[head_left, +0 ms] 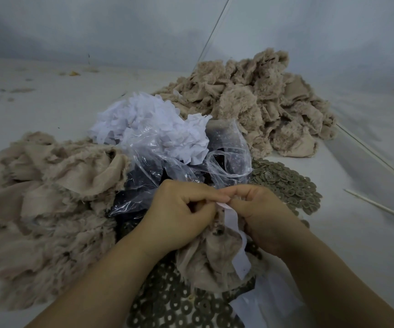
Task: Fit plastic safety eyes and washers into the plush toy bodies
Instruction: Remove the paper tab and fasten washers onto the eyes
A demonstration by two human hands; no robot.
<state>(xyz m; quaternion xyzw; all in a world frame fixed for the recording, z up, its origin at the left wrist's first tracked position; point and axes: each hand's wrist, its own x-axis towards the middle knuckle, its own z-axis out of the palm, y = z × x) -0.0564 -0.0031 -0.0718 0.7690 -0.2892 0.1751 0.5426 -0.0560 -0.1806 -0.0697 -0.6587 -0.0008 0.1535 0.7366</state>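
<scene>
Lower centre of frame: left hand (179, 216) and right hand (260, 216) pinch plush body (212, 259) with white strip (234, 230). Likely seating eye; next needs washer (186, 306) pressed on.

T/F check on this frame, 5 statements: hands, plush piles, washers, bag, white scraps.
1. Both hands work on one plush piece. True: the left hand and right hand grip the plush body and a white strip.
2. The washers are stacked in a box. False: the washers lie loose on the table.
3. Plush piles lie on both sides. True: left pile, far right pile.
4. The plastic bag is opaque black. False: it is clear, with dark contents.
5. The white scraps lie behind the bag. True.
</scene>
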